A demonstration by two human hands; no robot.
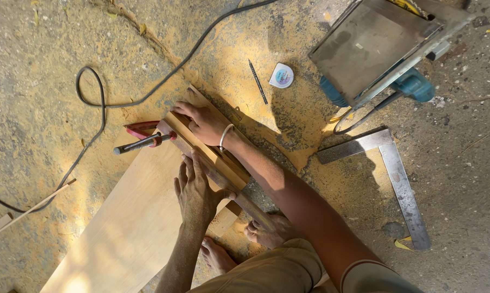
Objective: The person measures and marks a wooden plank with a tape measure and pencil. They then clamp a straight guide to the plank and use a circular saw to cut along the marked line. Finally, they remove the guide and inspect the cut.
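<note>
Wood strip (212,157) lies under both hands, along the edge of a pale board (131,217) on the sawdust floor (39,108). Left hand (193,192) presses flat, fingers spread, pinning strip to board; right hand (201,120) curls over the strip's far end, likely keeping it aligned. Just beyond, a red clamp (144,138) bites the board's corner. Farther off lie pencil (257,81), tape measure (281,75), steel square (397,179) and saw (380,49), well apart.

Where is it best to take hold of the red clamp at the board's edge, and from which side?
Probably by the dark bar handle of the red clamp, coming from the left: it sticks out free over the floor, while the right hand and wooden strip crowd its jaw end.
</note>
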